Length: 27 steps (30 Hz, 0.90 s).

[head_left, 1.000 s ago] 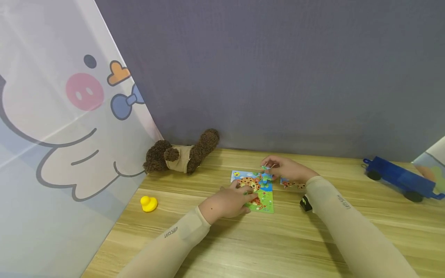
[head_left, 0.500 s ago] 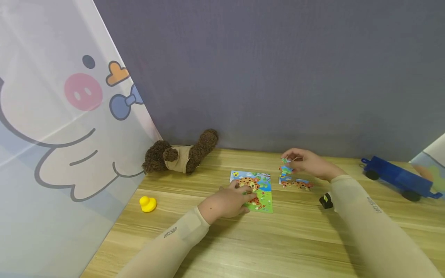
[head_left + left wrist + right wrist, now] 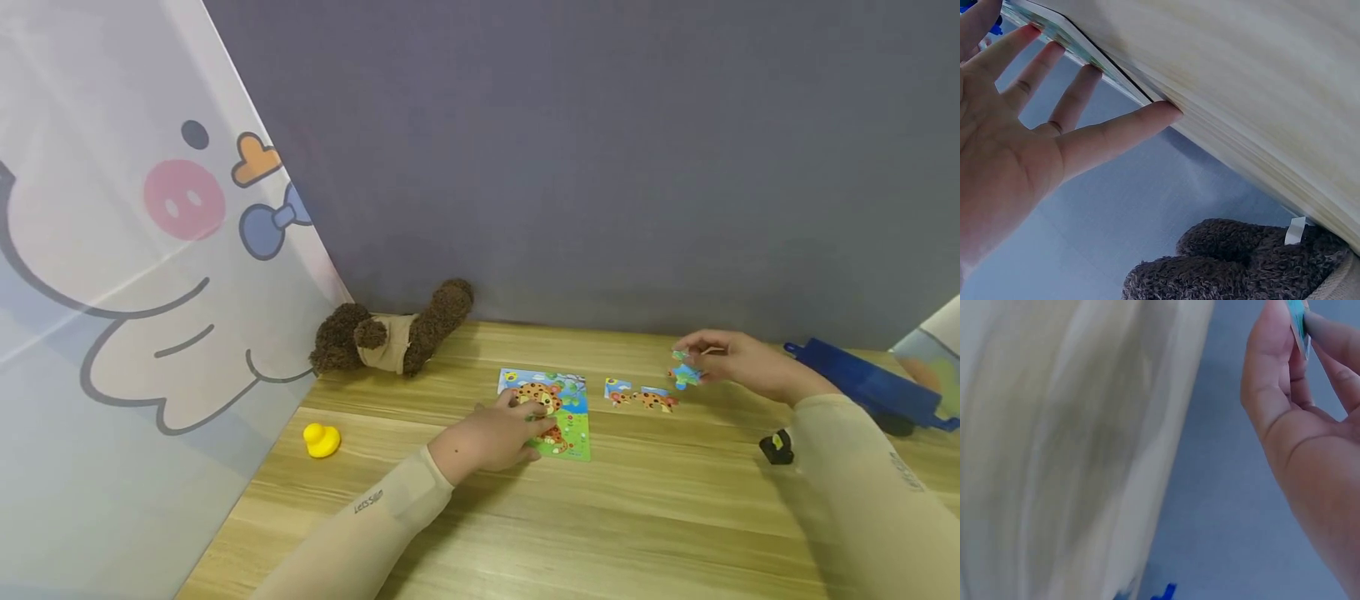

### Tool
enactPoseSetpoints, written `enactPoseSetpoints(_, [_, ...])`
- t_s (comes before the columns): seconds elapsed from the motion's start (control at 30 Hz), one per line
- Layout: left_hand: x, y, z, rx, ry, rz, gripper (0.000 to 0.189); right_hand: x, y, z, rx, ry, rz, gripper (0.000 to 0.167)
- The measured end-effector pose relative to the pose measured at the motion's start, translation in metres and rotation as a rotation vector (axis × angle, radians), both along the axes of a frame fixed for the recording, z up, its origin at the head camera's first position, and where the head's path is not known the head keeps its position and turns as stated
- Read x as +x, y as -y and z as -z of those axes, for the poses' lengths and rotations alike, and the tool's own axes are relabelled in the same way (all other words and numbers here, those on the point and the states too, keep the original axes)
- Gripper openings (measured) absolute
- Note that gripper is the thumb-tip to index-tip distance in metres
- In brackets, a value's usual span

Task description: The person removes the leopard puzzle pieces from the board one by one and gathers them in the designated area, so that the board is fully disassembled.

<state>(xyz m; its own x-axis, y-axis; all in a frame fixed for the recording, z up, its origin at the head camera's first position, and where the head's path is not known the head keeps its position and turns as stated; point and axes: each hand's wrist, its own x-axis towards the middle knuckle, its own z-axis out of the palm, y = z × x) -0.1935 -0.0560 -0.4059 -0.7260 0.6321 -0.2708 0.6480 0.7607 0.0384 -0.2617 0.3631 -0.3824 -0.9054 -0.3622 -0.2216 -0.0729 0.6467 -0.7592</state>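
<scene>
In the head view my left hand (image 3: 487, 435) rests with spread fingers on a jigsaw puzzle (image 3: 576, 433) picturing a spotted leopard on grass. The left wrist view shows those fingers nearly straight, fingertips (image 3: 1091, 72) on the puzzle's face and the little finger at its edge. To the right, my right hand (image 3: 757, 367) pinches a blue and green puzzle piece (image 3: 686, 377) between thumb and fingers, held over the table. Its thin edge shows in the right wrist view, where the piece (image 3: 1297, 322) is partly cut off. Two leopard-patterned pieces (image 3: 654, 399) lie right of the puzzle.
A brown plush toy (image 3: 386, 337) lies at the back left against the grey wall (image 3: 570, 167). Nearer, a yellow rubber duck (image 3: 322, 441) sits on the wooden table (image 3: 570, 533). A blue toy cart (image 3: 873, 383) with black wheels stands at the far right.
My right hand has drawn away rightward from the puzzle with the blue and green puzzle piece, past the loose pieces and towards the cart. My left hand has stayed in place.
</scene>
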Motion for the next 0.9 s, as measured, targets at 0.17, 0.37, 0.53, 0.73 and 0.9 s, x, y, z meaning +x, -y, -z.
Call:
enactPoseSetpoints(0.17, [0.0,0.001,0.0,0.0,0.001,-0.005,0.059,0.005,-0.012,0.012,0.037,0.052,-0.008,0.052])
enactPoseSetpoints(0.37, [0.001,0.0,0.0,0.006,0.007,-0.007,0.059,0.007,-0.017,0.023,0.083,0.096,-0.024,0.048])
enactPoseSetpoints(0.53, [0.002,0.0,0.0,0.003,0.001,-0.006,0.059,0.006,-0.019,0.03,0.074,0.091,-0.059,0.042])
enactPoseSetpoints(0.73, [0.001,0.0,-0.001,0.003,0.007,-0.007,0.059,0.002,-0.02,0.036,0.072,0.083,-0.063,0.04])
enactPoseSetpoints(0.9, [0.001,0.0,-0.001,0.004,0.012,-0.009,0.059,0.001,-0.018,0.038,0.098,0.063,-0.073,0.039])
